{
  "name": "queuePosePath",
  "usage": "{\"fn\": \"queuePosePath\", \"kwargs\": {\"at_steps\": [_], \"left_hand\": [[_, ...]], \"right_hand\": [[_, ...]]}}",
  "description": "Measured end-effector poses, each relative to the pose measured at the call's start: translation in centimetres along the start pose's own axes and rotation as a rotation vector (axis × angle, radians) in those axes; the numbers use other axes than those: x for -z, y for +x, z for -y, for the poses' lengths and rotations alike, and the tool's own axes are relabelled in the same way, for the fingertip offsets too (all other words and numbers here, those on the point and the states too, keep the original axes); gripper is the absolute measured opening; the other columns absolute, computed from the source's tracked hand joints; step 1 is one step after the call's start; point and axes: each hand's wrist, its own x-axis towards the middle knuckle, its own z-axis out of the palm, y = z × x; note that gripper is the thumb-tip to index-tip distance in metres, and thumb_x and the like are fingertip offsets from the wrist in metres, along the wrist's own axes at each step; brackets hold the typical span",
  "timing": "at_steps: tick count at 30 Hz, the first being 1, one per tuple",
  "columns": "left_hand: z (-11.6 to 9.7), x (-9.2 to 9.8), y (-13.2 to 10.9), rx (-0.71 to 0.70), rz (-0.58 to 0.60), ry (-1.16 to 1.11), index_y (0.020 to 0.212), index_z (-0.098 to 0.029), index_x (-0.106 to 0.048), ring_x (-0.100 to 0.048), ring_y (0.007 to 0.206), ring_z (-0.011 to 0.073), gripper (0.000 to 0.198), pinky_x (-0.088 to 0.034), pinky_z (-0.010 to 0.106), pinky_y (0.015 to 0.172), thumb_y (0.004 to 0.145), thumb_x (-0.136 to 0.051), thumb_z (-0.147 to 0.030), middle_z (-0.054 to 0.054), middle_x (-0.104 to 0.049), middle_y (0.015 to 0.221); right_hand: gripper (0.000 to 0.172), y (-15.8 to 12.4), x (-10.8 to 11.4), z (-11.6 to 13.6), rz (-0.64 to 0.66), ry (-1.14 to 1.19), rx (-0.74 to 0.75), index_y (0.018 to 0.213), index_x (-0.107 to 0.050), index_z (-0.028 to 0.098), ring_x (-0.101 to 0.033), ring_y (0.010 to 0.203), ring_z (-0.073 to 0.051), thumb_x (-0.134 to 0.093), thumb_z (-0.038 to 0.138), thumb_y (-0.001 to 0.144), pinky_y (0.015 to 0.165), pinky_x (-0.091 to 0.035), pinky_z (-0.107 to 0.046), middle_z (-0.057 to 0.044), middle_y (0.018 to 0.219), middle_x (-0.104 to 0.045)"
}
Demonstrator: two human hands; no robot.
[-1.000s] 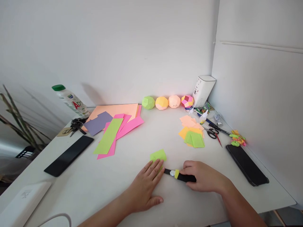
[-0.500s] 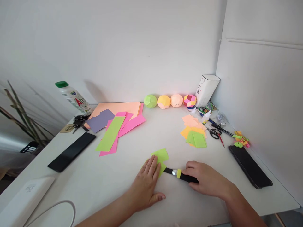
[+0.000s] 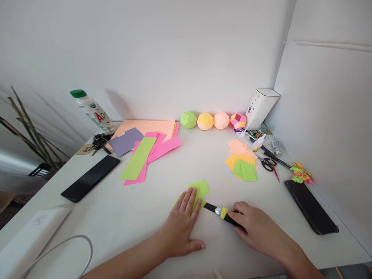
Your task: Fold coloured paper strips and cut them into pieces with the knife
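Note:
My left hand (image 3: 183, 224) lies flat, fingers stretched out, on a piece of lime green paper (image 3: 200, 188) at the front middle of the white table. Part of that paper is hidden under the fingers. My right hand (image 3: 254, 226) is closed around the black and yellow handle of a utility knife (image 3: 222, 213). The knife's dark blade points left, its tip at the right edge of the green paper beside my left fingers. I cannot tell whether the tip presses into the paper.
Paper strips (image 3: 139, 159) lie at the left near a black phone (image 3: 91, 178) and a bottle (image 3: 95, 112). Several paper balls (image 3: 205, 121) line the wall. Cut paper pieces (image 3: 245, 170), scissors (image 3: 269, 164), a glue bottle (image 3: 259, 143) and a black case (image 3: 310, 207) sit at the right.
The view has shifted slightly. My left hand still presses on the green paper. My right hand and the knife keep nearly the same place, with the knife angled slightly more steeply.

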Motion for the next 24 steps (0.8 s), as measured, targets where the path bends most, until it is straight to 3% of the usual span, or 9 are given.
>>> {"fn": "queuePosePath", "kwargs": {"at_steps": [11, 18, 24], "left_hand": [[-0.1, 0.1, 0.0, 0.004, -0.026, 0.003, 0.148, -0.008, -0.013, -0.005, 0.139, 0.0464, 0.105, -0.016, 0.061, 0.108, 0.075, -0.037, -0.08, 0.024, -0.001, 0.154], [-0.2, 0.3, 0.1, 0.031, 0.048, -0.021, 0.149, -0.009, -0.011, -0.002, 0.14, 0.0454, 0.105, -0.013, 0.062, 0.108, 0.075, -0.037, -0.08, 0.023, 0.001, 0.154], [-0.1, 0.2, 0.1, 0.026, 0.036, -0.032, 0.148, -0.009, -0.013, -0.001, 0.14, 0.0454, 0.105, -0.014, 0.062, 0.108, 0.075, -0.039, -0.08, 0.024, 0.001, 0.154]], "right_hand": [[0.043, 0.3, 0.0, 0.1, -0.023, -0.016, 0.016, 0.12, -0.061, 0.016, -0.058, 0.086, -0.024, -0.046, 0.007, 0.08, 0.073, -0.051, -0.036, -0.011, 0.097, -0.059], [0.043, 0.5, 0.2, 0.1, -0.023, -0.068, 0.025, 0.121, -0.06, 0.016, -0.058, 0.089, -0.023, -0.046, 0.007, 0.082, 0.074, -0.051, -0.036, -0.011, 0.099, -0.059], [0.042, 1.3, 0.3, 0.2, -0.029, -0.101, 0.044, 0.121, -0.06, 0.014, -0.058, 0.088, -0.024, -0.046, 0.007, 0.082, 0.073, -0.051, -0.036, -0.013, 0.1, -0.06]]}}
